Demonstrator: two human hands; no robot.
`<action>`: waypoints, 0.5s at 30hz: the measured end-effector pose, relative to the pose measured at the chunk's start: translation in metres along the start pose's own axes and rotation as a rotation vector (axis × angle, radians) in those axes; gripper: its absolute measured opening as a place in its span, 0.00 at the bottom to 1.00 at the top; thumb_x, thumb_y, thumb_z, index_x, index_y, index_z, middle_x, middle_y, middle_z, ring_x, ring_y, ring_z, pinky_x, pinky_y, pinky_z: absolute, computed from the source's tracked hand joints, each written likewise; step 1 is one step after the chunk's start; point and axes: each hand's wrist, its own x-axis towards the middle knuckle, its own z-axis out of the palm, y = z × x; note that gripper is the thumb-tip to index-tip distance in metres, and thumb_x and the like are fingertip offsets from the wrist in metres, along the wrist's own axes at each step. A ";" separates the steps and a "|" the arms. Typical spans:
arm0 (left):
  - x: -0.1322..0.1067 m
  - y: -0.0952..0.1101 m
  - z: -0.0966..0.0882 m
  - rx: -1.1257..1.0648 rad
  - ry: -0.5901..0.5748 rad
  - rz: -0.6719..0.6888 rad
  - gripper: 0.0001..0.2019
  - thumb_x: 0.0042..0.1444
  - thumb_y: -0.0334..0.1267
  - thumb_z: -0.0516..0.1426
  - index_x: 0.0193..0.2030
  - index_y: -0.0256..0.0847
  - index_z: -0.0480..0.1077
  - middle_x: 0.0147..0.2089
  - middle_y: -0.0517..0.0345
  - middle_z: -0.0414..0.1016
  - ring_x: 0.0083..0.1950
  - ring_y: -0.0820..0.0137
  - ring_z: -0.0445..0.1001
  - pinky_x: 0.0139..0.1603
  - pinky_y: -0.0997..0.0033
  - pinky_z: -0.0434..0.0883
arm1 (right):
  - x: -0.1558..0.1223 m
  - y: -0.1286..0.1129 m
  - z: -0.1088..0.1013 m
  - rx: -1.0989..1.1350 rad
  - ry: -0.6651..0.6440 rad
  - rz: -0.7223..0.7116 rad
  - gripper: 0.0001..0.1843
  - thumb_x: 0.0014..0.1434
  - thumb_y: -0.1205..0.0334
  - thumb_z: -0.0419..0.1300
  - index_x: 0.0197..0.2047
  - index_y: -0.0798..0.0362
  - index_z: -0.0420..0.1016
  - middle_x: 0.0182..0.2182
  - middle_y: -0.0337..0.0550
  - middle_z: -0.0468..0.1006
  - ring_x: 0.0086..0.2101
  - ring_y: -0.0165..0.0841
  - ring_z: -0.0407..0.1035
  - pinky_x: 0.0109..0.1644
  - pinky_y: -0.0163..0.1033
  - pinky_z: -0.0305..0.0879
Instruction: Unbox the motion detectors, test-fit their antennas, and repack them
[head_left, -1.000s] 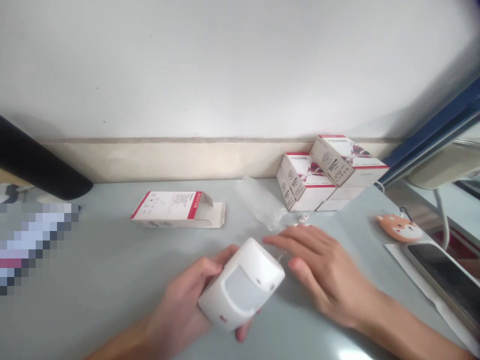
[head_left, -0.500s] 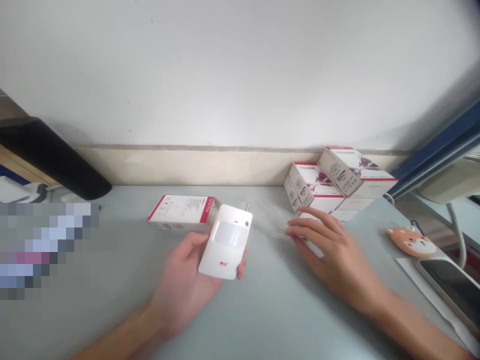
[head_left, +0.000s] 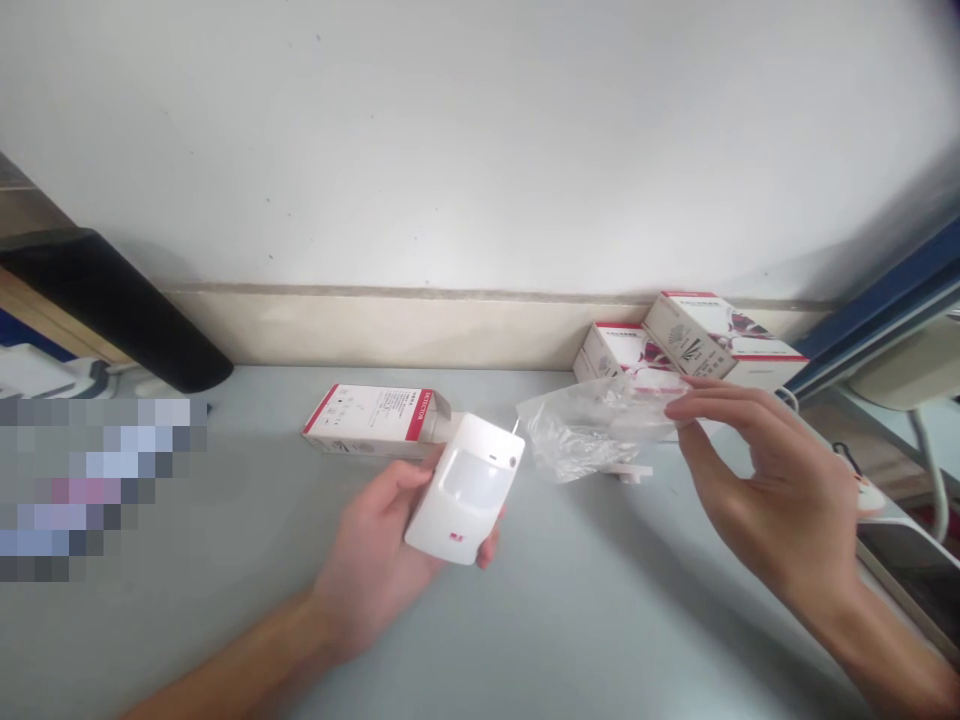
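My left hand (head_left: 375, 550) is wrapped round a white motion detector (head_left: 465, 495), its lens window facing up and a thin metal antenna standing out at its top corner. Between the thumb and fingers of my right hand (head_left: 765, 490) is pinched the end of a clear plastic bag (head_left: 577, 430), which hangs crumpled to the left. Under the bag a small white part (head_left: 630, 472) shows on the table; its kind is unclear. Behind the detector lies a white and red detector box (head_left: 367, 418), its flap end open toward the right.
Several white and red boxes (head_left: 690, 335) are stacked by the wall at the back right. At the right edge lie an orange animal-shaped item (head_left: 870, 495), partly hidden by my hand, and a phone (head_left: 911, 575). A black cylinder (head_left: 127, 310) leans at the left.
My right hand has moved right and a little up, drawing the plastic bag away from the detector. The small white part now shows beneath the bag. The detector has shifted slightly right.
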 end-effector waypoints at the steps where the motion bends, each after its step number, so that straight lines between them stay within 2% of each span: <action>1: 0.000 0.000 0.000 0.008 -0.014 -0.012 0.20 0.66 0.45 0.47 0.48 0.37 0.76 0.38 0.48 0.80 0.38 0.58 0.76 0.46 0.58 0.70 | 0.000 0.000 0.000 0.007 0.003 0.016 0.08 0.66 0.67 0.61 0.43 0.44 0.79 0.45 0.40 0.83 0.52 0.42 0.78 0.58 0.49 0.73; 9: -0.001 -0.002 -0.004 0.012 -0.166 -0.063 0.21 0.65 0.44 0.46 0.53 0.37 0.74 0.39 0.47 0.81 0.35 0.60 0.78 0.43 0.59 0.70 | -0.002 -0.004 0.001 0.157 -0.004 0.046 0.07 0.65 0.67 0.62 0.39 0.45 0.78 0.41 0.41 0.82 0.49 0.43 0.79 0.57 0.52 0.72; 12: -0.002 -0.001 -0.004 0.028 -0.190 -0.107 0.22 0.63 0.45 0.47 0.54 0.38 0.74 0.40 0.47 0.82 0.33 0.60 0.78 0.42 0.59 0.70 | -0.003 -0.003 0.003 0.208 -0.014 0.005 0.08 0.64 0.69 0.63 0.38 0.45 0.78 0.40 0.41 0.82 0.51 0.45 0.79 0.59 0.55 0.72; 15: -0.002 0.000 -0.003 0.019 -0.178 -0.128 0.23 0.61 0.47 0.47 0.51 0.36 0.76 0.39 0.45 0.83 0.31 0.59 0.78 0.41 0.58 0.70 | -0.004 -0.003 0.003 0.238 -0.020 -0.024 0.09 0.64 0.71 0.63 0.37 0.45 0.78 0.39 0.41 0.82 0.51 0.45 0.80 0.59 0.56 0.73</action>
